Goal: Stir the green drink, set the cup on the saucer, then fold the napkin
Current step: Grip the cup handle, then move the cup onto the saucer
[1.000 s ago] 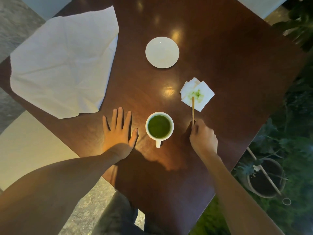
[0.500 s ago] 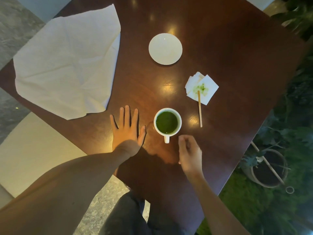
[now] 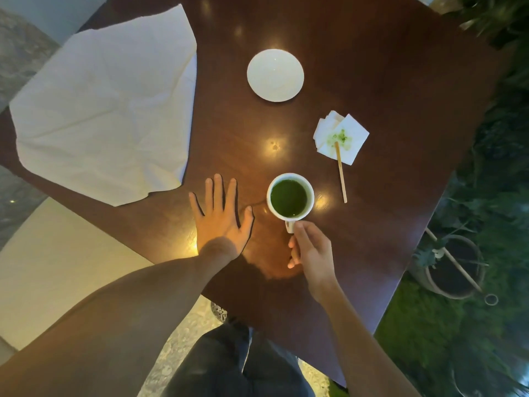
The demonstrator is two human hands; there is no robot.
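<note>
Nearest us, our right hand (image 3: 310, 247) pinches the handle of the white cup (image 3: 290, 196), which stands on the dark table (image 3: 400, 81) with the green drink (image 3: 288, 198) inside. Left of it, our left hand (image 3: 221, 216) lies flat, fingers spread, grasping nothing. Right of the cup the wooden stirrer (image 3: 341, 173) rests, its far tip on a stained tissue (image 3: 340, 137). Farther off sits the bare saucer (image 3: 275, 75), well apart from the cup. Far left, the big napkin (image 3: 108, 104) lies unfolded.

Single view from my head, looking steeply down onto the surface (image 3: 372, 67); the cup (image 3: 290, 197) sits near, just below frame centre.
</note>
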